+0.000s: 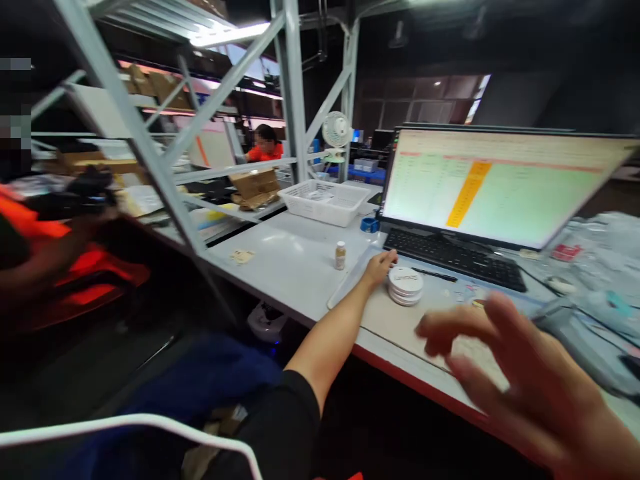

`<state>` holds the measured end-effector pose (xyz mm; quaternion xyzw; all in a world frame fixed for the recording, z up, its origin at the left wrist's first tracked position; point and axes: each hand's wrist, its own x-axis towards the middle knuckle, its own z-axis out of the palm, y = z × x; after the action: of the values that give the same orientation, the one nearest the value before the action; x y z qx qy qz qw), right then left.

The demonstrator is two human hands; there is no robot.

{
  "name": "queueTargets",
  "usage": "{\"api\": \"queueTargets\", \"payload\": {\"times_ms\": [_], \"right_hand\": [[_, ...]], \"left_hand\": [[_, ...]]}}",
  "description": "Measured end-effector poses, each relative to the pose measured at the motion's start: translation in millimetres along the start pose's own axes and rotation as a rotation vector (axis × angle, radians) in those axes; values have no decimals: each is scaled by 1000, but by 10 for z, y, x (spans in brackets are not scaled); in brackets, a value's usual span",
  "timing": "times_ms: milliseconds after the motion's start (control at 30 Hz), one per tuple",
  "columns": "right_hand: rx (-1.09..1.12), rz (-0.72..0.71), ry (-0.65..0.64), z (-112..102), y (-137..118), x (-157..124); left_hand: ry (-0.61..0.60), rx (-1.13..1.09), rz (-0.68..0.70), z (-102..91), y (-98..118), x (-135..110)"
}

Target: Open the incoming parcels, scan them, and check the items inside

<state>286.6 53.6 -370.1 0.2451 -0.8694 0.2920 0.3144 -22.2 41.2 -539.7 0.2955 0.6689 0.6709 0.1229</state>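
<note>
Your left hand [380, 265], grip impossible to tell, sits beside stacked discs [405, 288], probably light, stiff, slide-prone, best pinched by rims; right hand [525, 380] loose, seemingly empty.

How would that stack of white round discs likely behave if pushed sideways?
The stack would probably slide apart into layers, since separate edges show at its side. It seems unlikely to tip whole, being low and broad. Lying flat, it probably won't roll.
</note>
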Motion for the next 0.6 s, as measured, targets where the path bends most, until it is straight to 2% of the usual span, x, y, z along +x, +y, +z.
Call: {"api": "queueTargets", "payload": {"times_ms": [33, 67, 167, 233, 300, 367, 433, 500, 600], "right_hand": [[-68, 40, 62, -126, 258, -180], [-186, 139, 111, -289, 540, -390], [-609, 412, 303, -933, 1367, -1167], [-847, 517, 356, -1345, 1787, -1736], [-994, 596, 348, -1624, 2082, -2264], [-1075, 704, 335, -1751, 2282, -2694], [-1105, 800, 319, -1780, 2426, -3003], [-1099, 855, 294, -1775, 2538, -3198], [-1068, 883, 275, -1791, 2665, -3337]], "left_hand": [[-8, -8, 0, 0, 10, 1], [-14, -19, 1, 1, 16, 11], [-29, -53, 9, 15, 13, 69], [-30, -69, 17, 25, 3, 105], [-33, -77, 27, 28, -5, 122], [-43, -79, 37, 23, -11, 121], [-55, -77, 43, 16, -19, 115], [-61, -74, 43, 9, -32, 115], [-69, -65, 31, 4, -59, 137]]}}
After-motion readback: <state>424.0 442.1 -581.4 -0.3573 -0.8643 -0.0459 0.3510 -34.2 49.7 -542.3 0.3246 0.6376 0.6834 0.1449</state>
